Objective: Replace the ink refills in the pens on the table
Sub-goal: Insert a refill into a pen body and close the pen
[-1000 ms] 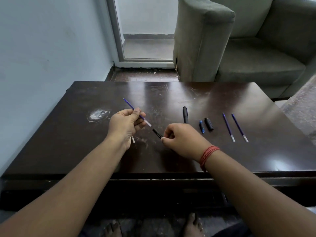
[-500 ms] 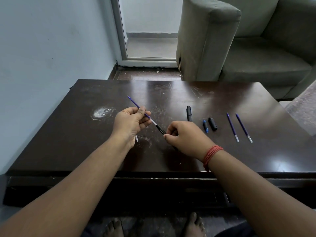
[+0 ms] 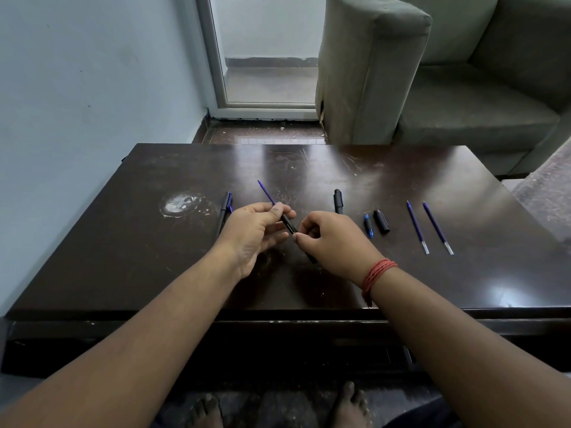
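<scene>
Above the desk (image 3: 123, 257), the left hand (image 3: 256, 231) pinches a blue refill (image 3: 266, 193), now pushed partway into the black barrel (image 3: 289, 226) gripped by the right hand (image 3: 332, 239). Insertion has begun; two spare refills (image 3: 428, 227) lie to the right.

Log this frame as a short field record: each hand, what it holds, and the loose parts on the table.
left hand: pinches blue refill
right hand: grips black pen barrel
refill state: partly inside barrel
spare refills: two, lying right, side by side
caps: one black, one blue, between the refills and a black pen
far-left pen: lying on table
</scene>
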Demonstrator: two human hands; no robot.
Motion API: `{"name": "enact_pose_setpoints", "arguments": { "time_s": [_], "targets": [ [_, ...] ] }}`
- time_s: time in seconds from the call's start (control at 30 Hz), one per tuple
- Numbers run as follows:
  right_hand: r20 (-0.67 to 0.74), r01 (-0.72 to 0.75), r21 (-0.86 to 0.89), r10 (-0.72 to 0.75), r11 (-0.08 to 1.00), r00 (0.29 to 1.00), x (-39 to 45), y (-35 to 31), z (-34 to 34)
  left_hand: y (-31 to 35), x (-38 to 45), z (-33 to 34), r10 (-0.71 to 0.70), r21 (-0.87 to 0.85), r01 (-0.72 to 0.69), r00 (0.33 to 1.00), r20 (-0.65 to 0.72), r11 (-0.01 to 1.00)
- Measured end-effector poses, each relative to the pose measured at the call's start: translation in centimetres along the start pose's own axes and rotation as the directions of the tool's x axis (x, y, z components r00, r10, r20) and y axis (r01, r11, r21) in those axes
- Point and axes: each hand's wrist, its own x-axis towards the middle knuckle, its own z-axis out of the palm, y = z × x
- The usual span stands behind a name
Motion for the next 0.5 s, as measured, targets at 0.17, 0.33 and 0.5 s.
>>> {"name": "enact_pose_setpoints", "arguments": {
  "time_s": [0.17,0.33,0.5],
  "targets": [
    [-0.054,-0.029,0.096,0.034,0.995,0.998,0.2,0.3,0.0,-0.1,-0.4,0.4,0.011,0.020,-0.012,0.997,0.079,1.000],
    [-0.098,-0.034,0.201,0.055,0.979,0.994,0.3,0.4,-0.2,-0.5,-0.9,1.1,0.084,0.124,-0.095,0.992,0.090,0.988],
    [-0.092,-0.017,0.172,0.034,0.985,0.995,0.4,0.6,-0.3,-0.4,-1.1,1.0,0.118,0.160,-0.129,0.990,0.078,0.979]
  ]
}}
